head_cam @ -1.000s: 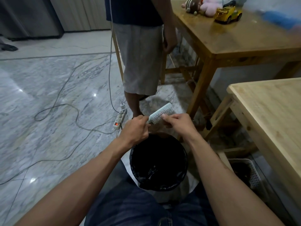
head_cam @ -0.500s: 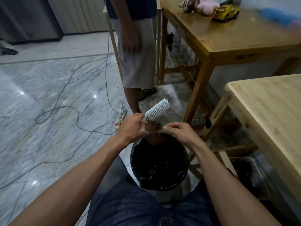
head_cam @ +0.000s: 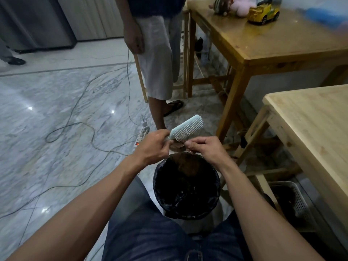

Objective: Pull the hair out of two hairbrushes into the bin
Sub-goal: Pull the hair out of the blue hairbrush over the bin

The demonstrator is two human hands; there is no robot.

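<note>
Nearest the camera are the person's denim-clad knees, and between them on the floor stands the bin (head_cam: 160, 187), lined with a black bag. Brownish clumps lie against its far inner wall, which look like hair already dropped in, so some of the job seems done.

Just above the bin's far rim the two hands work together. The left hand (head_cam: 153, 144) is curled round the handle of a pale blue hairbrush (head_cam: 185, 127), holding it tilted so the head points up and to the right, bristles facing down toward the right hand. The right hand (head_cam: 206, 148) has its fingertips drawn together in a pinch on a brown tuft of hair (head_cam: 177, 145) that hangs from the lower end of the bristle field, right over the bin's opening. The upper part of the bristles looks mostly bare; the tuft is still joined to the brush near the handle end.

My reading is that this brush is close to clean: one more tug and a release over the bin should finish it. A second hairbrush does not show anywhere, so whether it is already done or still waiting cannot be told.

Further off to the right, a white slotted basket (head_cam: 299, 200) sits under the light wooden counter (head_cam: 310, 129). Beyond, a power strip (head_cam: 142, 133) and cables lie on the marble floor, another person stands, and a yellow toy car (head_cam: 263, 13) rests on the darker counter.
</note>
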